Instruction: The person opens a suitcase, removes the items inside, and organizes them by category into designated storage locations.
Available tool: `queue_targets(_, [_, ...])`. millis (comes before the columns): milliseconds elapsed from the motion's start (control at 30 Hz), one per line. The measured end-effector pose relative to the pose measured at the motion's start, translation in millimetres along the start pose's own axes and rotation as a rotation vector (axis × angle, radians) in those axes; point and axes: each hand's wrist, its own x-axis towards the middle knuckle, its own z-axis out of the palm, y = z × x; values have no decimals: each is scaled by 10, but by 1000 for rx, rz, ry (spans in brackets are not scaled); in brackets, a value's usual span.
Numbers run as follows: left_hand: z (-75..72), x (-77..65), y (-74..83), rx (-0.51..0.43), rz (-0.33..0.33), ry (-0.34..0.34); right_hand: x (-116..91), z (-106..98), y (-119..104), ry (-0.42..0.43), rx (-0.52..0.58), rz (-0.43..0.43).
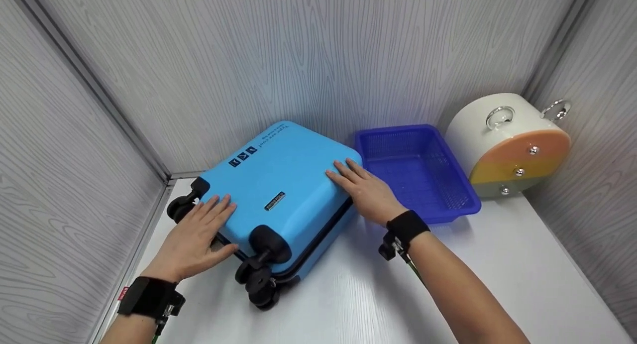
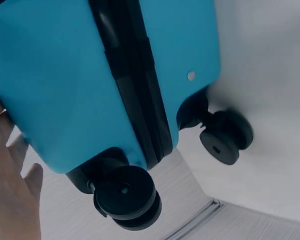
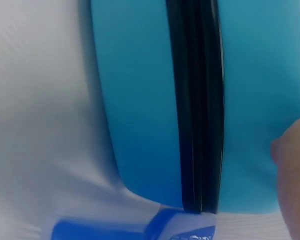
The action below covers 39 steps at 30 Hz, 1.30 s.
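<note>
left fingers (image 1: 222, 216), right fingers (image 1: 340, 179) — on blue suitcase (image 1: 293, 170)

Looks like a lab booth (image 1: 597, 135) — shows wood-grain panels (image 1: 318, 60) on three sides, a white tabletop (image 1: 348, 299), cabled wrist cameras (image 1: 388, 247).

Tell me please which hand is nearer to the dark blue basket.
Right. The right hand is on the suitcase, beside the basket; the left hand is farther away, at the suitcase's wheeled end.

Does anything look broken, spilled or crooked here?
I see nothing broken or spilled. The bright blue hard-shell suitcase looks crooked, though: it lies slanted across the white table, not lined up with its edges.
</note>
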Motion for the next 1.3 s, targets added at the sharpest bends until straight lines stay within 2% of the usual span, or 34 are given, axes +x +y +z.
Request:
queue_targets(100, [54,-7,-43,23,32,42,-21,-8,-60,-25,63,42])
queue_targets(267, [147,-11,-59,7,2,102,-36,-21,-169,-42,187,75])
queue_targets(533, [259,84,141,30,-65,156,-70,-6,-239,-66,317,83])
queue_targets(667, [320,183,312,55,-91,209,-78,-46,-294,-93,373,72])
queue_targets(800, [397,311,547,96,-126,267,-60,-106,-347,-109,401,27])
queue_targets(1000, [456,587,937,231,-183,297,-22,-244,-317,-145,426,-14])
queue_targets(1133, [493,788,1143,303,-215,298,-25,-362,-200,-214,437,12])
queue_targets(1300, [563,966,1328,319,-252,303,-33,-477,-63,-275,453,77])
